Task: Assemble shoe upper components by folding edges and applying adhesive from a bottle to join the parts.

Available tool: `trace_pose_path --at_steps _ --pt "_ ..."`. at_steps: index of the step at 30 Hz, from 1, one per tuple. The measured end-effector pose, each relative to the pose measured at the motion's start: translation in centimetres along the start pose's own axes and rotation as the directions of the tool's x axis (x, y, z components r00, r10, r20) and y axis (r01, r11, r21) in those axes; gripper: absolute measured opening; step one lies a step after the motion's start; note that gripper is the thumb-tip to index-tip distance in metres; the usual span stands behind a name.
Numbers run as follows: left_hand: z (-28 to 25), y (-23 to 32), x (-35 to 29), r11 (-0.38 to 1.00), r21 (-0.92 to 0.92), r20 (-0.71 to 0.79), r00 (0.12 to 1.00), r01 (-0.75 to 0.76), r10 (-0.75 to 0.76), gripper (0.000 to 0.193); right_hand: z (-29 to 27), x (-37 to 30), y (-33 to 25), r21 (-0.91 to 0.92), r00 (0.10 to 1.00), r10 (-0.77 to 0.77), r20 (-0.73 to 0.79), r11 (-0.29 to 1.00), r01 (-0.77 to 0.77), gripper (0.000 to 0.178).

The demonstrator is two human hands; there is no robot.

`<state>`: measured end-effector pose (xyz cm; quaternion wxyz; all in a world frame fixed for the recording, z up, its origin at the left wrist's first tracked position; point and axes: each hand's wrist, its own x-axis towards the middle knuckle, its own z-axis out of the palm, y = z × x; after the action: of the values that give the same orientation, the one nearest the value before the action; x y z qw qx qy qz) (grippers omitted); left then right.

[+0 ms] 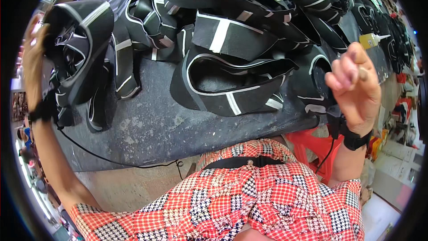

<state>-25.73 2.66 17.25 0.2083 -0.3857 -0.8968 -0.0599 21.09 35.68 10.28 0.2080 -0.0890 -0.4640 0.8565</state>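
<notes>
At the left, my left hand (35,49) is closed on the outer edge of a black shoe upper (99,29). This piece is a curved loop with a white strip along it, tilted up off the table; some of my fingers are hidden behind it. My right hand (356,87) is raised at the right with its fingers curled in. What it holds, if anything, I cannot make out. Between my hands lies another black shoe upper (203,98), its long opening edged in white. Beside my right hand is one more black shoe upper (307,82).
Many black pieces with white strips (240,35) are heaped across the far side of the dark, scuffed table (147,122). A yellow bottle with a white nozzle (369,41) is beyond my right hand. A red plastic stool (307,145) stands under the near edge. Cables hang from both wristbands.
</notes>
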Motion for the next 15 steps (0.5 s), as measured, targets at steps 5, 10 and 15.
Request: trace_pose_path --at_steps 5,10,15 --pt "8.7 11.1 -1.9 0.891 -0.445 -0.244 0.945 0.089 -0.216 0.044 -0.5 -1.5 1.9 -0.075 0.984 -0.04 -0.173 0.997 0.028 0.017" --pt "8.4 33.1 -14.9 0.436 -0.86 -0.012 0.866 -0.264 0.5 0.04 -2.2 -0.7 3.4 -0.028 0.948 -0.013 -0.319 1.0 0.005 0.016" --pt "11.4 37.2 -17.1 0.459 -0.886 0.241 0.911 0.066 0.334 0.042 -1.4 -1.1 2.0 -0.081 0.962 -0.189 -0.196 0.981 0.176 0.015"
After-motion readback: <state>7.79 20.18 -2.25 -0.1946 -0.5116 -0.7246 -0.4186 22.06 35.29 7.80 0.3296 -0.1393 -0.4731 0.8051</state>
